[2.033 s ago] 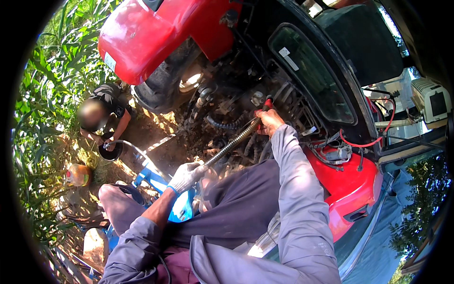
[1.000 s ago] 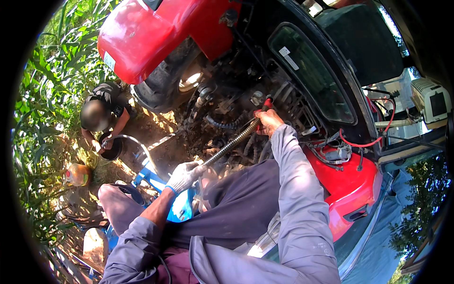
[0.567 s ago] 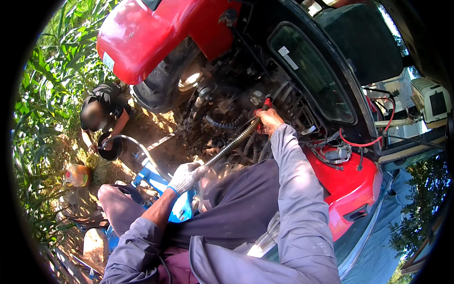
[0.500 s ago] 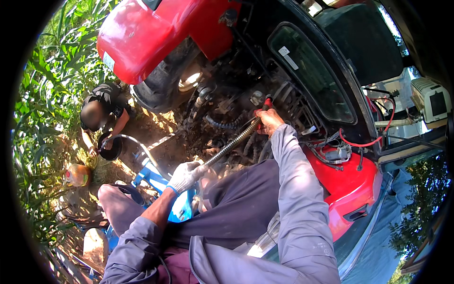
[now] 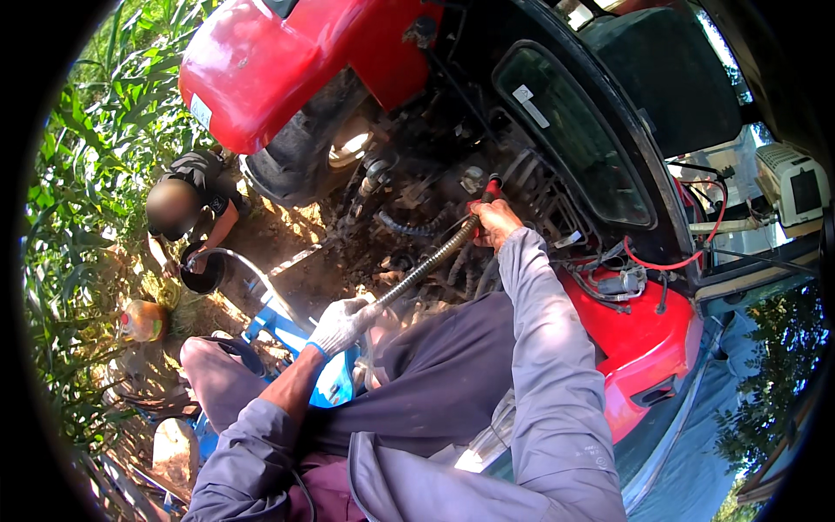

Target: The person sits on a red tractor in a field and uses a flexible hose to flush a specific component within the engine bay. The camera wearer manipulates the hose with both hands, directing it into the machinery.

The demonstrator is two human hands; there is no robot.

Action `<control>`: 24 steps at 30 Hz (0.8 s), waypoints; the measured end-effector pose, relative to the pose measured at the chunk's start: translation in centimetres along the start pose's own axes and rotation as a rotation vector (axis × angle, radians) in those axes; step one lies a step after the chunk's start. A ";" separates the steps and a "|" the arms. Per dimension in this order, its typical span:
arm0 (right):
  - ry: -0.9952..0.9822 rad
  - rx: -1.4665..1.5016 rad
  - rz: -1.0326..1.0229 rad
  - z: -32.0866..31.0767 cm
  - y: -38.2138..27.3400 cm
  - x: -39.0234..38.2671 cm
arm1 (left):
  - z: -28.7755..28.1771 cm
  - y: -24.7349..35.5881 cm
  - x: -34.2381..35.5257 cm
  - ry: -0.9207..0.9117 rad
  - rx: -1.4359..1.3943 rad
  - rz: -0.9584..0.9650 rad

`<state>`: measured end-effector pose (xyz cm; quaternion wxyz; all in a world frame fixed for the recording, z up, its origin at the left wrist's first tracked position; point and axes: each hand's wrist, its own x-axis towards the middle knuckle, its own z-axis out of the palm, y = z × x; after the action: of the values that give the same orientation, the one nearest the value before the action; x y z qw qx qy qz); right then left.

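A hose in a coiled metal spring guard [image 5: 426, 268] slants between my hands, up and to the right. My left hand [image 5: 339, 325], in a white work glove, is closed around its lower end. The bare right hand [image 5: 497, 224] is wrapped around the upper end, next to a red part with a dark tip [image 5: 493, 189]. That tip lies close to the fittings and levers behind the cab of a red tractor [image 5: 287, 70]; whether it touches them I cannot tell. My fingers partly hide the red part.
Left, a crouching person [image 5: 196, 196] holds a dark bucket [image 5: 202, 271] with a pale tube [image 5: 261, 274] running to it. A plastic jug [image 5: 143, 321] stands nearby beside corn plants [image 5: 83, 217]. A blue metal frame [image 5: 335, 378] is below my left hand; a red fender [image 5: 639, 348] is right.
My hands and the spring-guarded hose stay in place. The crouching person's head has shifted slightly.
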<state>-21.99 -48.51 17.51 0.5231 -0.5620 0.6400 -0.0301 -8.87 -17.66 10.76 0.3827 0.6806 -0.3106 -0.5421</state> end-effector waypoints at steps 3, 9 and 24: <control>0.001 0.004 -0.003 0.0 0.1 0.2 | -0.3 0.1 0.2 0.010 0.051 0.010; -0.012 0.012 -0.008 -0.2 -0.2 0.0 | -0.2 -0.2 0.4 0.004 0.024 0.000; 0.008 0.008 0.010 -0.1 -0.4 0.1 | -0.6 0.3 0.3 0.014 0.056 0.007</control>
<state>-21.80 -48.76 17.77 0.5228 -0.5567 0.6448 -0.0325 -8.18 -17.96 10.91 0.3673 0.6937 -0.3255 -0.5272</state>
